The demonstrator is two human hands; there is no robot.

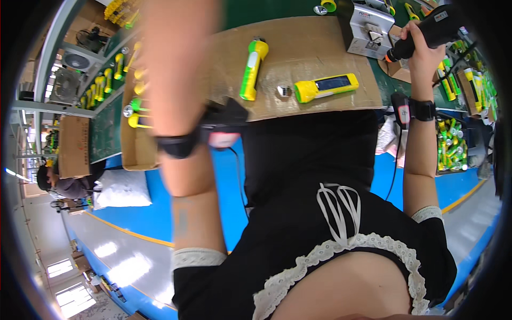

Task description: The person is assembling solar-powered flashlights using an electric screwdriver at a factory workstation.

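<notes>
My right hand (423,50) is wrapped round a black electric screwdriver (438,29) with an orange-red tip, beside a silver box-shaped device (368,32). My left hand (178,58) is a blur of motion over the left side of the table; its fingers do not show clearly. On a cardboard sheet (304,48) between my hands lie two yellow-green flashlights. One flashlight (252,72) points away from me. The other flashlight (333,85) lies crosswise, a dark solar panel facing up. Between them is a small silvery part (284,92).
A cardboard box (141,154) with flashlight parts stands at the left. Several flashlights (98,88) line a green surface beyond it. At the right are more flashlights (473,88) and a crate of green-yellow parts (452,144). Another person (72,186) is at far left.
</notes>
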